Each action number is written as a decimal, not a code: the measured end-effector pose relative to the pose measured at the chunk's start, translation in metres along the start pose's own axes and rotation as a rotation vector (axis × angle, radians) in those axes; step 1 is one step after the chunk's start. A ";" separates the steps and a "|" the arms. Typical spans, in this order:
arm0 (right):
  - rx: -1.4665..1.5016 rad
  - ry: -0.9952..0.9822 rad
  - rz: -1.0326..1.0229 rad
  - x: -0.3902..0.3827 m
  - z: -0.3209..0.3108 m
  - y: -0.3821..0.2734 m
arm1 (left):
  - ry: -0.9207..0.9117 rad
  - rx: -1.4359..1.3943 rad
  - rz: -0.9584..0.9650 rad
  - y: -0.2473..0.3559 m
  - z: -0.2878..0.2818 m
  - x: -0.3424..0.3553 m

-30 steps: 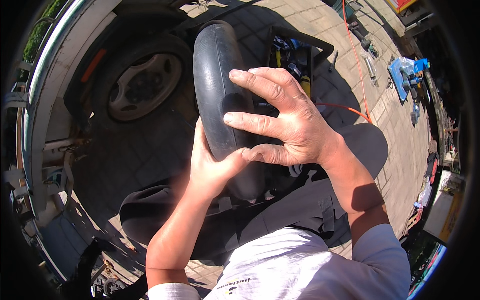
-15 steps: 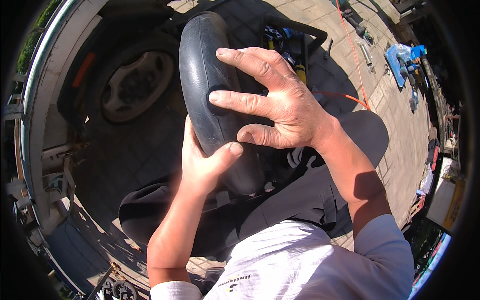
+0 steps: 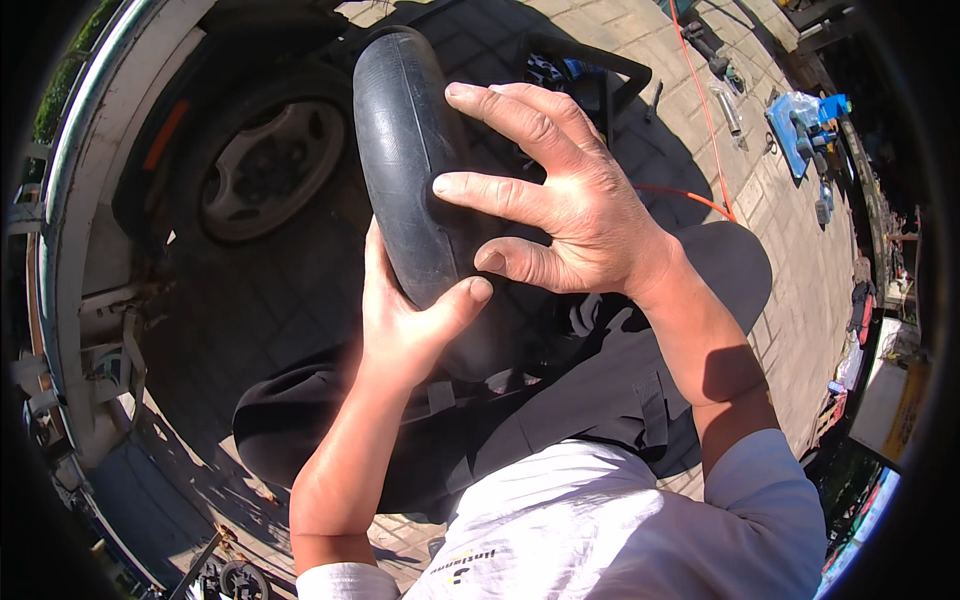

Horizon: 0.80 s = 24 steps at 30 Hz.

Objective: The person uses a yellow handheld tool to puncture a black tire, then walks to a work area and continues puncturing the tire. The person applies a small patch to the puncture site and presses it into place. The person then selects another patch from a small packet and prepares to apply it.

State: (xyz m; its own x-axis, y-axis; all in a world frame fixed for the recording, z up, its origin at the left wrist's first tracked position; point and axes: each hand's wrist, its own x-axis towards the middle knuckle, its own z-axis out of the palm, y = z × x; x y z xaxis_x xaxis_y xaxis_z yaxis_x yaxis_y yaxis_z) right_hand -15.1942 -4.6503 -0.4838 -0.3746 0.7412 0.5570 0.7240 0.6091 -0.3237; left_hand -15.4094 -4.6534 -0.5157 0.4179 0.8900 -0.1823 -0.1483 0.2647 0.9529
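Note:
A black rubber inner tube (image 3: 400,135), rounded with air and marked by a seam, stands upright in front of me above my lap. My left hand (image 3: 405,330) is wrapped round its lower part from the left, thumb across the near side; its other fingers are mostly hidden behind the rubber. On the right side, my right hand (image 3: 585,210) is open, with fingers spread. One fingertip rests at the tube's surface, while the thumb points toward it close to my left thumb. The lower end of the tube is in shadow.
A vehicle wheel (image 3: 272,172) sits in shade at the left, beside pale bodywork. Beyond my right hand stands a tool carrier with a black handle (image 3: 625,65). An orange hose (image 3: 708,120) crosses the paving, with hand tools and a blue item (image 3: 790,135) farther right.
The inner tube has tilted slightly left at its top. My right hand has shifted a little to the right along with its fingertips, and my left hand keeps its grip.

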 end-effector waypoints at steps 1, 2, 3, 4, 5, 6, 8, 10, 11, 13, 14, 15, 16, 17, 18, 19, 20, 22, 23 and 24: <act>0.017 -0.013 -0.052 0.000 0.000 0.000 | -0.004 -0.018 -0.007 0.001 0.000 0.000; 0.057 0.043 -0.105 0.000 0.000 0.000 | 0.001 -0.041 -0.018 0.001 0.000 -0.001; 0.023 -0.050 -0.121 0.000 0.000 0.000 | 0.008 -0.026 -0.031 0.002 0.000 -0.001; -0.009 -0.104 -0.078 0.000 0.000 0.001 | 0.012 -0.015 -0.064 0.002 0.001 0.000; 0.011 -0.020 -0.044 0.000 0.000 0.002 | -0.002 -0.009 -0.030 0.001 0.001 0.000; -0.018 -0.029 0.023 0.000 0.000 0.003 | -0.015 0.001 -0.022 0.001 0.001 0.000; 0.070 0.036 -0.076 -0.001 -0.001 0.004 | -0.040 -0.022 0.011 0.001 0.002 0.000; 0.017 -0.095 -0.084 -0.002 -0.001 0.005 | -0.010 -0.039 -0.047 0.000 0.001 0.000; 0.035 -0.021 -0.027 -0.002 -0.001 0.007 | -0.006 -0.007 -0.004 0.000 0.000 0.000; 0.056 0.032 0.027 -0.003 -0.001 0.008 | 0.012 0.013 -0.017 -0.001 -0.002 -0.001; 0.110 0.048 -0.046 -0.004 -0.001 0.009 | -0.006 -0.010 0.030 0.000 -0.003 0.000; 0.119 -0.031 -0.042 -0.004 0.000 0.009 | -0.012 -0.027 0.030 0.000 -0.003 0.000; 0.113 -0.071 -0.097 -0.004 0.001 0.009 | 0.000 -0.051 0.004 0.000 -0.003 0.001; 0.061 -0.095 -0.027 -0.004 0.002 0.009 | -0.014 -0.071 0.008 0.000 -0.004 0.001; 0.067 -0.043 0.042 -0.003 0.003 0.010 | -0.016 -0.039 0.003 -0.001 -0.004 0.002; 0.094 0.009 0.009 -0.004 0.002 0.010 | -0.024 -0.045 0.022 -0.001 -0.005 0.002; 0.134 0.069 -0.001 -0.004 0.002 0.009 | -0.027 -0.059 0.036 -0.001 -0.005 0.002; 0.143 -0.002 -0.138 -0.004 0.002 0.008 | -0.021 -0.062 0.028 0.000 -0.006 0.002; 0.141 -0.028 -0.056 -0.004 0.002 0.008 | -0.020 -0.086 0.003 0.000 -0.006 0.001; 0.098 -0.079 0.001 -0.004 0.002 0.008 | -0.037 -0.123 -0.028 0.000 -0.006 0.001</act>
State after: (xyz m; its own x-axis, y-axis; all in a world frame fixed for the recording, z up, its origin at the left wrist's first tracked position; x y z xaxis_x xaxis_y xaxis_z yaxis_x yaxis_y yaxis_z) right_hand -15.1880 -4.6477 -0.4900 -0.4214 0.7590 0.4963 0.6653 0.6306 -0.3996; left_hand -15.4138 -4.6502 -0.5173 0.4557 0.8679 -0.1977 -0.2441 0.3354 0.9099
